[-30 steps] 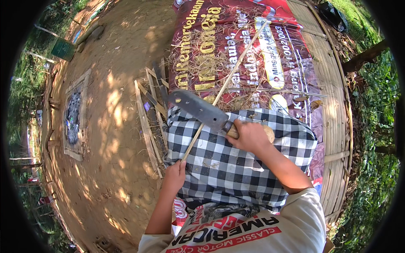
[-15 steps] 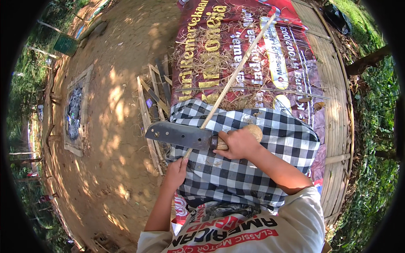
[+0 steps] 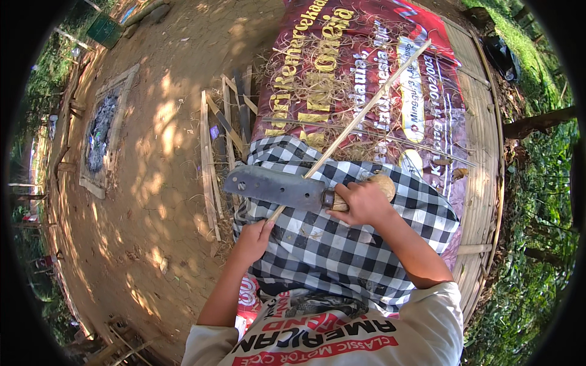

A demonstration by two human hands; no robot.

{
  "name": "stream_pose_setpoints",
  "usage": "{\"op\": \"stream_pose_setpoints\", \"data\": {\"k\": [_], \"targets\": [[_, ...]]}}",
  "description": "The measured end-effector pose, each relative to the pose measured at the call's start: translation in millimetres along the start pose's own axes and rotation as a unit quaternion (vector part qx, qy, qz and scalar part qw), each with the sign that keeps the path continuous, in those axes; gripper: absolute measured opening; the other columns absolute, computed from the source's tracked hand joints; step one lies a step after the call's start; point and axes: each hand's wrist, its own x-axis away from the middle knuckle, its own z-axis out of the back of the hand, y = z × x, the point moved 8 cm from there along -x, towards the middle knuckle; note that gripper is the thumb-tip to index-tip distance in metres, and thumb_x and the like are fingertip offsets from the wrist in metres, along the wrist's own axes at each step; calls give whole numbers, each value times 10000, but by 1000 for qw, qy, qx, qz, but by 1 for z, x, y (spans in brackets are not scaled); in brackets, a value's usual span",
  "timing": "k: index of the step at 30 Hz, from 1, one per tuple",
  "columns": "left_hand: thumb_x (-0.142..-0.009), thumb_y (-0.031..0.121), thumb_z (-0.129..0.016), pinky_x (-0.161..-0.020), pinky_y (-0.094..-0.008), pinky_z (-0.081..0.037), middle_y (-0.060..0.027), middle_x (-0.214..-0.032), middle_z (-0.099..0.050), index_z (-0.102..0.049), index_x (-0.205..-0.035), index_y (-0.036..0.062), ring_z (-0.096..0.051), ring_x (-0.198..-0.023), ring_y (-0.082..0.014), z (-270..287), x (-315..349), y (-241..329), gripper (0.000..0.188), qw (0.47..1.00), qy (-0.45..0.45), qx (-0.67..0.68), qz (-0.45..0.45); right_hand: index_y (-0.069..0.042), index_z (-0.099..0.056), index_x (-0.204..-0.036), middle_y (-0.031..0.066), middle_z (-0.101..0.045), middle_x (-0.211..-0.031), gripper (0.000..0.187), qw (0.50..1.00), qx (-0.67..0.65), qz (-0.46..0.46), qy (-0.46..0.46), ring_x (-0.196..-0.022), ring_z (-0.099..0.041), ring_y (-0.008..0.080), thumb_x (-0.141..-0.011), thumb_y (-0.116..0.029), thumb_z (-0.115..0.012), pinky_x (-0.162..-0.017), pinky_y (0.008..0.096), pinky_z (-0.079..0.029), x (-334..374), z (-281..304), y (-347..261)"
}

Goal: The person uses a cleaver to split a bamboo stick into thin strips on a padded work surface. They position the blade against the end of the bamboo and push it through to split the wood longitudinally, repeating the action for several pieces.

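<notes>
My right hand (image 3: 365, 203) is closed round the wooden handle of a wide-bladed cleaver (image 3: 274, 188). The dark blade points left and lies across a long, thin bamboo strip (image 3: 366, 110). The near end of that strip is pinched in my left hand (image 3: 253, 239), just below the blade; from there it slants up and away to the right. Under both tools a black-and-white checked cloth (image 3: 342, 256) covers my lap. The blade hides part of the strip where they cross.
A red printed banner (image 3: 293, 91) strewn with curly shavings (image 3: 329, 79) covers a bamboo platform (image 3: 479, 183). Split bamboo pieces (image 3: 210, 165) lie at its left side. On the dirt ground stands a framed ash pit (image 3: 104, 134). A dark post (image 3: 537, 124) juts in at the right.
The view has shifted a little. The cleaver sits slightly farther from my left hand along the strip, its blade still across it. Both hands keep their hold.
</notes>
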Motion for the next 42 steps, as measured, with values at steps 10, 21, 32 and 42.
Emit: {"op": "stream_pose_setpoints", "data": {"k": [10,21,32,42], "targets": [[-1004,318,-489,-568,-419,-414,-230,-623,-513,-560,-816,-55,-460,-551,-357,-5,5,-19,423,999,-8,47,11,-13,-593,-949,205,-648,-669,490,950,33,-300,83,-644,-654,410,-838,-483,-679,-601,483,-524,50,61,141],[-1005,340,-486,-583,-406,-414,-187,-593,-501,-566,-796,-71,-433,-544,-279,-4,-8,-12,469,998,-26,42,27,-29,-598,-907,185,-643,-647,485,975,-49,-203,71,-619,-650,392,-802,-492,-698,-584,471,-519,28,39,79],[-1000,304,-502,-585,-418,-425,-231,-626,-516,-580,-817,-61,-475,-553,-349,-6,-3,-12,416,999,33,37,2,-43,-589,-937,137,-626,-605,554,998,-49,-18,24,-545,-648,303,-825,-585,-615,-504,402,-504,-11,-13,-6],[-1010,337,-466,-604,-399,-423,-180,-616,-506,-564,-807,-57,-460,-568,-287,-8,-8,-10,453,1000,8,1,4,-38,-598,-921,132,-624,-581,556,998,-31,-47,11,-524,-643,313,-833,-587,-613,-495,408,-499,-12,-2,-8]]}}
